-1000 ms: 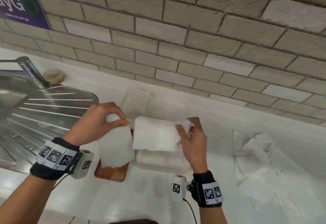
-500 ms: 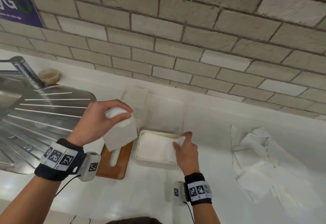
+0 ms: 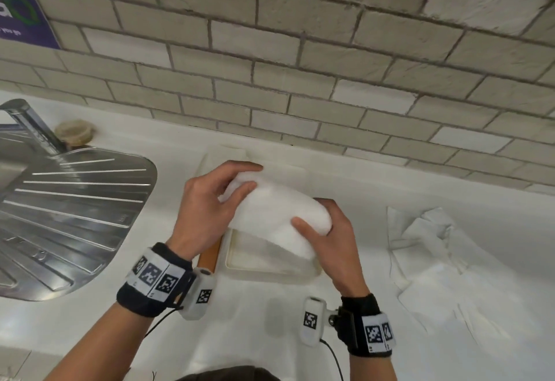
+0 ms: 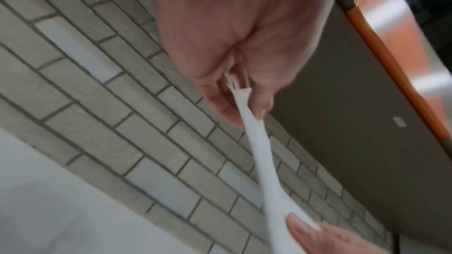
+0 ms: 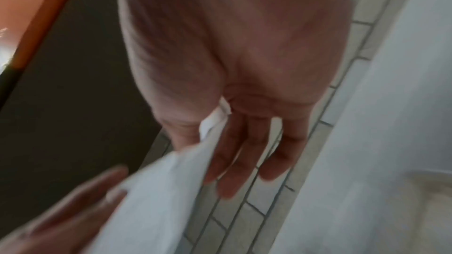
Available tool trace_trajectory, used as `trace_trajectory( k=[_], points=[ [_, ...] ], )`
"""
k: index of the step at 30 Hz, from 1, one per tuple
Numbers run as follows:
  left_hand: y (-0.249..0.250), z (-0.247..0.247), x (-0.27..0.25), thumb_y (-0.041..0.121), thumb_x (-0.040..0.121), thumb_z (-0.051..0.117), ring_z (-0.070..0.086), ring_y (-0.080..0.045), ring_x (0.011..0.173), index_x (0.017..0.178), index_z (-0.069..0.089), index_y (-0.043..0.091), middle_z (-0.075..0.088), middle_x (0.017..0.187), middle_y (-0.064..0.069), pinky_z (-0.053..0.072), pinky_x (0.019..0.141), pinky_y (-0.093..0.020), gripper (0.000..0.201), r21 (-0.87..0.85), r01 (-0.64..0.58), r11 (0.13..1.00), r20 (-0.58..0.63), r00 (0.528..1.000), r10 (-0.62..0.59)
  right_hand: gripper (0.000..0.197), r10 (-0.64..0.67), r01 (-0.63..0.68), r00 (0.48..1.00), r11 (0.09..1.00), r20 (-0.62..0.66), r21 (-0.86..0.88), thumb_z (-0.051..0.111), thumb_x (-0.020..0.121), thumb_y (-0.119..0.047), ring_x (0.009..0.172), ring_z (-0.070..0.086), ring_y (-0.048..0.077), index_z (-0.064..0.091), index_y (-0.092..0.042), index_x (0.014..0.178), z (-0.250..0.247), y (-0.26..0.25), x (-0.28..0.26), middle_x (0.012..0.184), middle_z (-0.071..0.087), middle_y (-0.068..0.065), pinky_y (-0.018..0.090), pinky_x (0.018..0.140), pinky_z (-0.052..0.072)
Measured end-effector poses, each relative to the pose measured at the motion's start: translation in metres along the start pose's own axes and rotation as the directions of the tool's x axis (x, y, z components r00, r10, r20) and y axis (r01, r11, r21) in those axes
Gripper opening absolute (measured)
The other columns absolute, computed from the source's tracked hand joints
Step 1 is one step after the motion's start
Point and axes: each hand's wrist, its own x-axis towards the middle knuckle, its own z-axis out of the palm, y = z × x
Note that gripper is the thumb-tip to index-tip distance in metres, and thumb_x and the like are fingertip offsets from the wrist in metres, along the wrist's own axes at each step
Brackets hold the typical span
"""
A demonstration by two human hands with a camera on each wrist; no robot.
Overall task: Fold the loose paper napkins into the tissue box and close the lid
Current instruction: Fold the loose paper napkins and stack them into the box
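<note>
A white paper napkin (image 3: 276,212) hangs stretched between both hands above the open white tissue box (image 3: 264,274). My left hand (image 3: 250,177) pinches its left end between thumb and fingers; in the left wrist view that napkin (image 4: 259,161) runs as a thin strip from the left hand (image 4: 244,103). My right hand (image 3: 313,215) grips the right end, thumb on top and fingers behind. The right wrist view shows the napkin (image 5: 156,200) against the right fingers (image 5: 244,152). A brown wooden lid (image 3: 210,256) lies left of the box, mostly under my left wrist.
A heap of loose white napkins (image 3: 435,248) lies on the counter to the right. More white paper (image 3: 288,175) lies behind the box, by the brick wall. A steel drainer (image 3: 69,209), a tap (image 3: 33,122) and a small round lid (image 3: 75,131) are at the left.
Half a second ago my right hand pressed a napkin into the box while my left held one over the wooden lid. Now the left hand has moved right and both hold one napkin above the box.
</note>
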Motion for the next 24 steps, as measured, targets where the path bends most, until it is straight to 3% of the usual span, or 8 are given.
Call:
trace_trajectory(
  k=[3, 5, 7, 10, 15, 18, 21, 24],
  points=[
    [-0.045, 0.02, -0.016, 0.023, 0.095, 0.08, 0.068, -0.012, 0.079, 0.128, 0.068, 0.037, 0.072, 0.089, 0.004, 0.058, 0.077, -0.024, 0.038, 0.173, 0.116, 0.978, -0.044, 0.993, -0.11, 0.043, 0.065, -0.092, 0.983, 0.984, -0.171, -0.154, 0.087, 0.09, -0.039, 0.06, 0.06, 0.008, 0.057, -0.033, 0.119, -0.003, 0.039, 0.001, 0.067, 0.069, -0.004, 0.021, 0.065, 0.049],
    [-0.075, 0.038, -0.027, 0.021, 0.093, 0.081, 0.067, -0.01, 0.073, 0.133, 0.064, 0.032, 0.071, 0.084, 0.003, 0.052, 0.073, -0.009, 0.045, 0.303, 0.167, 0.938, 0.004, 0.984, -0.177, 0.046, 0.049, -0.122, 0.979, 0.92, -0.198, -0.373, 0.085, 0.091, -0.04, 0.065, 0.06, 0.015, 0.05, -0.033, 0.119, 0.004, 0.072, 0.003, 0.066, 0.066, -0.003, 0.033, 0.07, 0.05],
    [-0.101, 0.056, -0.038, 0.017, 0.093, 0.081, 0.068, -0.018, 0.073, 0.136, 0.062, 0.026, 0.07, 0.08, 0.0, 0.058, 0.072, -0.023, 0.049, 0.414, 0.193, 0.89, 0.081, 0.966, -0.247, 0.05, 0.032, -0.136, 0.984, 0.766, -0.175, -0.628, 0.081, 0.091, -0.044, 0.086, 0.063, 0.021, 0.043, -0.033, 0.123, 0.015, 0.098, 0.0, 0.081, 0.068, -0.008, 0.04, 0.082, 0.047],
    [-0.122, 0.071, -0.046, 0.012, 0.092, 0.079, 0.07, -0.029, 0.078, 0.136, 0.058, 0.022, 0.069, 0.082, -0.002, 0.059, 0.068, -0.042, 0.05, 0.55, 0.144, 0.823, 0.183, 0.94, -0.287, 0.059, -0.008, -0.114, 0.99, 0.559, -0.143, -0.821, 0.084, 0.087, -0.044, 0.096, 0.061, 0.027, 0.045, -0.027, 0.128, 0.028, 0.112, -0.007, 0.087, 0.072, -0.004, 0.042, 0.081, 0.041],
    [-0.116, 0.078, -0.044, -0.003, 0.076, 0.084, 0.057, -0.031, 0.091, 0.115, 0.07, 0.011, 0.061, 0.109, -0.01, 0.057, 0.072, -0.043, 0.044, 0.69, -0.167, 0.705, 0.26, 0.965, -0.026, 0.038, -0.219, 0.074, 0.973, 0.61, -0.078, -0.789, 0.082, 0.09, -0.019, 0.1, 0.058, 0.027, 0.062, -0.022, 0.122, 0.028, 0.091, -0.007, 0.113, 0.061, 0.003, 0.041, 0.078, 0.055],
    [-0.105, 0.088, -0.04, 0.008, 0.086, 0.081, 0.058, -0.023, 0.102, 0.106, 0.069, 0.018, 0.056, 0.117, -0.001, 0.05, 0.068, -0.031, 0.025, 0.617, -0.288, 0.732, 0.506, 0.858, -0.089, 0.035, -0.047, 0.181, 0.981, 0.572, 0.188, -0.8, 0.07, 0.097, -0.01, 0.117, 0.056, 0.027, 0.06, -0.024, 0.128, 0.036, 0.083, 0.003, 0.133, 0.051, 0.005, 0.039, 0.079, 0.058],
    [-0.108, 0.091, -0.031, 0.005, 0.09, 0.074, 0.051, -0.024, 0.12, 0.11, 0.063, 0.016, 0.046, 0.13, -0.002, 0.047, 0.086, -0.031, 0.025, 0.701, -0.318, 0.638, 0.662, 0.622, -0.418, 0.041, 0.194, 0.205, 0.918, 0.517, 0.347, -0.831, 0.066, 0.099, -0.002, 0.128, 0.047, 0.033, 0.053, -0.022, 0.131, 0.042, 0.081, 0.015, 0.14, 0.045, 0.012, 0.042, 0.097, 0.055],
    [-0.098, 0.092, -0.02, -0.006, 0.087, 0.069, 0.055, -0.026, 0.121, 0.11, 0.062, 0.015, 0.044, 0.131, -0.004, 0.047, 0.092, -0.033, 0.032, 0.73, -0.316, 0.606, 0.655, 0.577, -0.488, 0.044, 0.2, 0.243, 0.894, 0.535, 0.401, -0.809, 0.06, 0.096, 0.009, 0.12, 0.053, 0.035, 0.055, -0.017, 0.13, 0.032, 0.071, 0.021, 0.132, 0.049, 0.015, 0.046, 0.096, 0.057]
  ],
)
